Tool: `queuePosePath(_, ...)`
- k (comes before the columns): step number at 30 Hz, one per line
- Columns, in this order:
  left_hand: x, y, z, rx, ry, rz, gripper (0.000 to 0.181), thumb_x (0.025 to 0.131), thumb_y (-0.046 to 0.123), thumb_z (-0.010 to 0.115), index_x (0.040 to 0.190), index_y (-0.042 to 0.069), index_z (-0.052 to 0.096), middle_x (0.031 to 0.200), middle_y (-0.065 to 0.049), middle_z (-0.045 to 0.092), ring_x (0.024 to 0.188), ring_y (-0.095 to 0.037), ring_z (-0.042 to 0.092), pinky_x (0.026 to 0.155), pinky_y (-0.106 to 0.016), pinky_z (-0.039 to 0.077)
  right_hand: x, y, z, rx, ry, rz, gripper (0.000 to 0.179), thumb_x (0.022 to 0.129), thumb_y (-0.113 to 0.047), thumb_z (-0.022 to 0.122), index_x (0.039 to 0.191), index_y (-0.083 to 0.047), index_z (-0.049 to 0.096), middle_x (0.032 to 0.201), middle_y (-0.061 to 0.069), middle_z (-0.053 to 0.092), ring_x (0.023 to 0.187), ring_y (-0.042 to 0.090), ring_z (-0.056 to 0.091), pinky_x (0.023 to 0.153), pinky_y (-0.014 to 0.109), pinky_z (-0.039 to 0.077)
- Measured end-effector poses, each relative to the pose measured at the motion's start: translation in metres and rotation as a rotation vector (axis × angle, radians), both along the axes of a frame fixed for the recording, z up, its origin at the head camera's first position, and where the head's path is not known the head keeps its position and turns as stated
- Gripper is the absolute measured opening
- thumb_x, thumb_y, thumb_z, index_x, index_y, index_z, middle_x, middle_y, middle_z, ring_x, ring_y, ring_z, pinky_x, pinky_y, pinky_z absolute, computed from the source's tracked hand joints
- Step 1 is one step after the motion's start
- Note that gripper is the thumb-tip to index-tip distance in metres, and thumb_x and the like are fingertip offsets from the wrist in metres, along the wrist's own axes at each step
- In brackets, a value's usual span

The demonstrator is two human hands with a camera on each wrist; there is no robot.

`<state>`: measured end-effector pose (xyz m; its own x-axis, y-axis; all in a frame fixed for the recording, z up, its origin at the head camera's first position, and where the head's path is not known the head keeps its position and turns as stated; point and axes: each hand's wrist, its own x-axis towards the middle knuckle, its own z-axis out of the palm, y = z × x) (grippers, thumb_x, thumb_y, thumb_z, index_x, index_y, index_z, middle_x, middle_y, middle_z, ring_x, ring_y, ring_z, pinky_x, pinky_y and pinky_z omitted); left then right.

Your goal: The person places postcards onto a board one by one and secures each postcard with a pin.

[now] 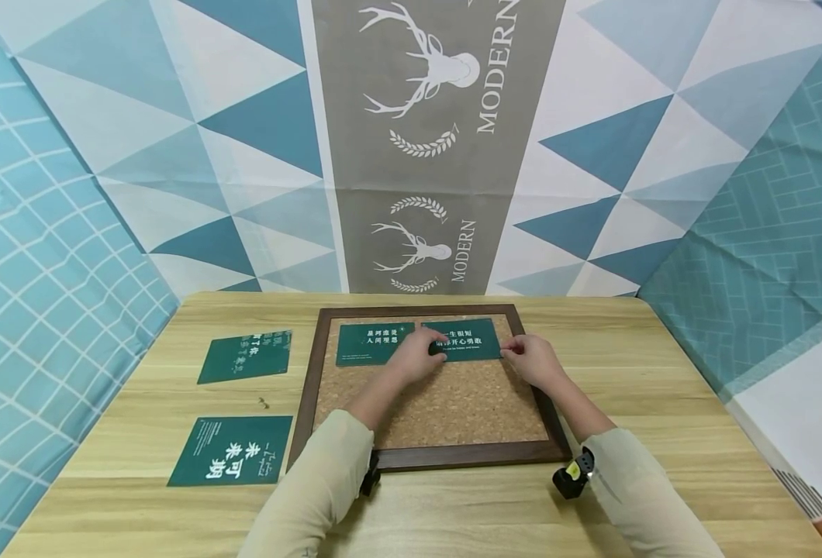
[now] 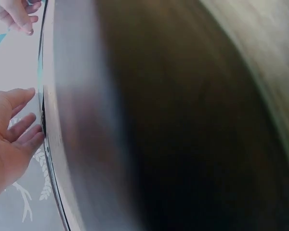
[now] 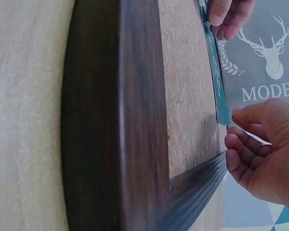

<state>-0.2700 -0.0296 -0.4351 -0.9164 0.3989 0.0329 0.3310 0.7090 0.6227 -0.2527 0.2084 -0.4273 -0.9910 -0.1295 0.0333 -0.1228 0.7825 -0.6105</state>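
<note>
A dark-framed cork board (image 1: 446, 403) lies on the table with two green cards with white writing side by side near its far edge. My left hand (image 1: 414, 356) is over the near left part of the right-hand card (image 1: 470, 341), its thumb and forefinger spread apart. My right hand (image 1: 533, 360) has its thumb and curled fingers at that card's near right corner, pinching it. In the right wrist view the green card (image 3: 220, 96) runs along the cork toward the right fingertips. The left-hand card (image 1: 369, 341) lies on the cork beside my left hand.
On the table left of the board lie two more green cards, a farther one (image 1: 243, 356) and a nearer one (image 1: 233, 449). Between them is a small cluster of tiny pieces (image 1: 264, 403). A patterned cloth (image 1: 411, 155) hangs behind the table.
</note>
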Motion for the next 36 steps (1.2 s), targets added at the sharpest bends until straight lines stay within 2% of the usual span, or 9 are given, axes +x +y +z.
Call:
queuePosePath(11,-0.001,0.005,-0.004,-0.141,0.041,-0.020,0.032,0.092,0.015,0.059,0.122,0.006,0.061,0.128,-0.011,0.057,0.125,-0.026,0.049,0.106,-0.040,0.039,-0.001,-0.002,-0.003,-0.007,-0.006,-0.003,0.019,0.092,-0.014,0.058,0.101,0.000,0.067,0.098,0.017,0.066,0.076,0.020,0.059,0.060,0.029,0.048)
queuePosePath(29,0.002,0.006,0.000,-0.231,0.056,-0.052,0.027,0.094,0.015,0.055,0.118,0.004,0.064,0.125,-0.011,0.056,0.120,-0.027,0.050,0.102,-0.038,0.043,-0.010,-0.002,-0.008,0.000,-0.030,-0.001,0.018,0.093,-0.016,0.058,0.096,-0.002,0.068,0.091,0.013,0.067,0.068,0.016,0.055,0.056,0.028,0.044)
queuePosePath(36,0.003,0.006,0.002,-0.232,0.045,-0.054,0.027,0.095,0.015,0.054,0.118,0.004,0.063,0.125,-0.011,0.055,0.120,-0.026,0.050,0.102,-0.038,0.043,-0.014,-0.003,-0.009,-0.004,-0.037,-0.022,0.020,0.093,-0.017,0.057,0.097,-0.001,0.068,0.094,0.015,0.067,0.068,0.017,0.054,0.056,0.028,0.043)
